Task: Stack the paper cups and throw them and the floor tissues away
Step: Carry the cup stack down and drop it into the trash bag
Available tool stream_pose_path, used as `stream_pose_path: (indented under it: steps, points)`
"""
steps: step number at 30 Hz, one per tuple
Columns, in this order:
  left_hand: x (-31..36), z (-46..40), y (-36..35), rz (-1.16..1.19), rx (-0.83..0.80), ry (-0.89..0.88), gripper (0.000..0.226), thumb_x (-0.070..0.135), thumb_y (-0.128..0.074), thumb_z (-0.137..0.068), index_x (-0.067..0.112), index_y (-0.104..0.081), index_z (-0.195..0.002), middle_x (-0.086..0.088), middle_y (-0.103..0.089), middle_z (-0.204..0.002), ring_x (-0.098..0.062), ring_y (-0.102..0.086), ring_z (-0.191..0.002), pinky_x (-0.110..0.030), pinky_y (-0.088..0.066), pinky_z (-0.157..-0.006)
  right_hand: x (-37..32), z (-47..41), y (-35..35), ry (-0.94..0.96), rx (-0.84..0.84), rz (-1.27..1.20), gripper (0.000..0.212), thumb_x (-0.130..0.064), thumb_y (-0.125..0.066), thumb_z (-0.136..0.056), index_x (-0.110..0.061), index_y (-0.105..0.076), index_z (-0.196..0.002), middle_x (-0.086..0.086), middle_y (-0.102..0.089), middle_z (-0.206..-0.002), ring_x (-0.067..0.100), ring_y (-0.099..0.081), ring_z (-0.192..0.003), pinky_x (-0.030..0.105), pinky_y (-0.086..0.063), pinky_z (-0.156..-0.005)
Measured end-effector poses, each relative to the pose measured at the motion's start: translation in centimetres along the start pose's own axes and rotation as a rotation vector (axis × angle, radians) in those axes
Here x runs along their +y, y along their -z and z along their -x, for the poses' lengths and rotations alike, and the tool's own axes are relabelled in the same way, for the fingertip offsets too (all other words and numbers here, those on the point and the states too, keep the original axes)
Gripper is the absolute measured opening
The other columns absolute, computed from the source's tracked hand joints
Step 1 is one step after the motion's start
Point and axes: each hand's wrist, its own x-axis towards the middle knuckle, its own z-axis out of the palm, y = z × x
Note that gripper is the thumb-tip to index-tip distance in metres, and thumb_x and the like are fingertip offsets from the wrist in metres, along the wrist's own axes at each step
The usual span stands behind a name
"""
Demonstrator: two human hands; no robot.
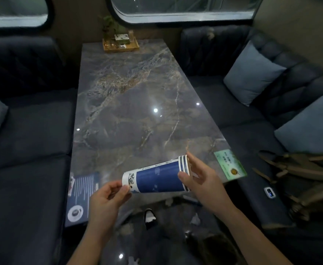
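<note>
A stack of blue and white paper cups (157,176) lies on its side in the air over the near end of the marble table (130,104). My left hand (107,199) pinches the stack's white base end. My right hand (199,177) cups the rim end, thumb under the rims and fingers spread behind them. Crumpled white tissues (195,219) lie on the dark floor below the table edge, and another tissue (133,261) shows at the bottom of the view.
Dark sofas flank the table, with light blue cushions (252,73) on the right one. A dark menu card (82,196) and a green card (230,165) lie at the table's near corners. A wooden tray (120,44) with a plant stands at the far end. A bag (302,180) rests on the right seat.
</note>
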Motion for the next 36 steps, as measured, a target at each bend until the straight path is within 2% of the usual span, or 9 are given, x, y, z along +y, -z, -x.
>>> stream_pose_path:
  steps: [4, 8, 11, 14, 20, 26, 30, 32, 36]
  points:
    - [-1.9, 6.4, 0.2, 0.05, 0.003, -0.019, 0.014, -0.005, -0.066, -0.085, 0.007, -0.071, -0.091, -0.008, -0.078, -0.079, -0.017, -0.073, -0.071, -0.021, -0.059, -0.064, 1.4, 7.6, 0.3, 0.025, 0.075, -0.009, 0.082, -0.052, -0.075, -0.069, -0.027, -0.046, -0.141, -0.025, -0.061, -0.127, -0.004, -0.057, -0.121, 0.019, -0.047, -0.1]
    - [-3.6, 11.5, 0.5, 0.03, -0.02, -0.043, 0.013, -0.007, -0.067, -0.084, 0.0, -0.07, -0.095, -0.016, -0.077, -0.082, -0.02, -0.073, -0.071, -0.025, -0.06, -0.066, 2.2, 14.6, 1.1, 0.075, 0.139, 0.071, 0.058, -0.031, -0.075, -0.081, -0.016, -0.056, -0.134, -0.005, -0.064, -0.13, 0.009, -0.06, -0.122, 0.027, -0.048, -0.1]
    - [-4.1, 14.1, 0.0, 0.039, -0.033, -0.039, 0.016, -0.008, -0.068, -0.082, 0.006, -0.072, -0.089, -0.016, -0.077, -0.082, -0.02, -0.073, -0.07, -0.027, -0.06, -0.065, 2.3, 18.4, 1.9, 0.106, 0.228, 0.11, 0.028, -0.015, -0.075, -0.082, -0.016, -0.069, -0.11, 0.001, -0.072, -0.109, 0.015, -0.069, -0.101, 0.024, -0.055, -0.087]
    - [-4.0, 15.6, -0.8, -0.003, -0.066, -0.057, 0.017, -0.006, -0.071, -0.081, 0.008, -0.073, -0.089, -0.016, -0.077, -0.084, -0.027, -0.073, -0.076, -0.037, -0.059, -0.072, 2.3, 20.9, 2.9, 0.079, 0.292, 0.165, 0.011, -0.016, -0.076, -0.081, -0.019, -0.071, -0.09, 0.0, -0.075, -0.085, 0.012, -0.072, -0.079, 0.026, -0.058, -0.072]
    - [-3.6, 17.4, -6.0, -0.08, -0.198, -0.059, 0.02, -0.012, -0.069, -0.08, 0.007, -0.072, -0.084, -0.005, -0.077, -0.072, -0.012, -0.073, -0.066, -0.018, -0.057, -0.06, 3.5, 24.9, 7.1, 0.04, 0.465, 0.178, 0.009, -0.014, -0.077, -0.081, -0.021, -0.07, -0.081, 0.0, -0.074, -0.076, 0.015, -0.07, -0.07, 0.03, -0.057, -0.066]
    - [-4.2, 17.5, -9.4, -0.128, -0.261, -0.05, 0.016, -0.008, -0.071, -0.081, 0.007, -0.073, -0.086, -0.008, -0.078, -0.078, -0.019, -0.074, -0.073, -0.03, -0.062, -0.07, 4.8, 26.4, 9.5, -0.052, 0.538, 0.18, 0.012, -0.016, -0.077, -0.08, -0.024, -0.07, -0.076, -0.004, -0.073, -0.072, 0.011, -0.069, -0.065, 0.024, -0.054, -0.061]
    - [-5.4, 18.6, -14.9, -0.219, -0.343, -0.019, 0.018, -0.008, -0.074, -0.078, 0.01, -0.075, -0.081, -0.008, -0.078, -0.079, -0.011, -0.072, -0.068, -0.018, -0.057, -0.064, 7.3, 28.6, 13.8, -0.13, 0.642, 0.202, 0.013, -0.018, -0.077, -0.08, -0.028, -0.071, -0.075, -0.011, -0.074, -0.071, 0.003, -0.069, -0.063, 0.014, -0.052, -0.058]
    - [-6.2, 19.0, -17.2, -0.278, -0.393, -0.02, 0.021, -0.006, -0.075, -0.077, 0.014, -0.076, -0.078, -0.008, -0.078, -0.076, -0.011, -0.071, -0.067, -0.023, -0.059, -0.066, 8.6, 29.5, 15.6, -0.172, 0.681, 0.205, 0.012, -0.021, -0.077, -0.079, -0.029, -0.071, -0.074, -0.013, -0.073, -0.069, 0.003, -0.068, -0.062, 0.013, -0.051, -0.056]
    - [-7.7, 19.8, -20.2, -0.488, -0.486, -0.021, 0.012, 0.012, -0.077, -0.08, 0.021, -0.076, -0.088, 0.003, -0.078, -0.085, -0.009, -0.073, -0.076, -0.03, -0.058, -0.072, 11.7, 30.8, 18.4, -0.263, 0.725, 0.168, 0.011, -0.023, -0.08, -0.077, -0.025, -0.07, -0.071, -0.01, -0.071, -0.065, 0.004, -0.066, -0.058, 0.014, -0.049, -0.053]
